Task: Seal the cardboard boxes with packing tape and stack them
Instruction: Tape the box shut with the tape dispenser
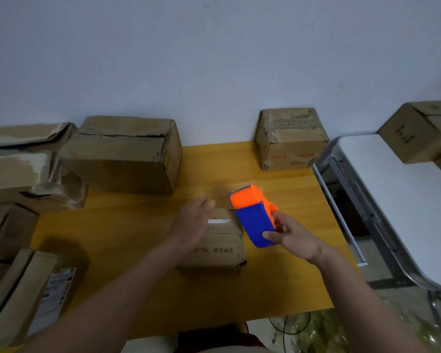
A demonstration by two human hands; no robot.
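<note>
Head view: at the centre of the frame, a small cardboard box [218, 247] sits on a yellow surface [127, 230]. The left hand [192, 222] rests flat on its top, fingers straight and together. The right hand [292, 238] grips a blue and orange tape dispenser [252, 215] just beside the box's right edge. More boxes [122, 154] line the left and back.

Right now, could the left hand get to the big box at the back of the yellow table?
Probably yes. The left hand is open over the small box, holding nothing, and only bare yellow table lies between it and the big box. The tape dispenser is off on the other side, in the right hand.
</note>
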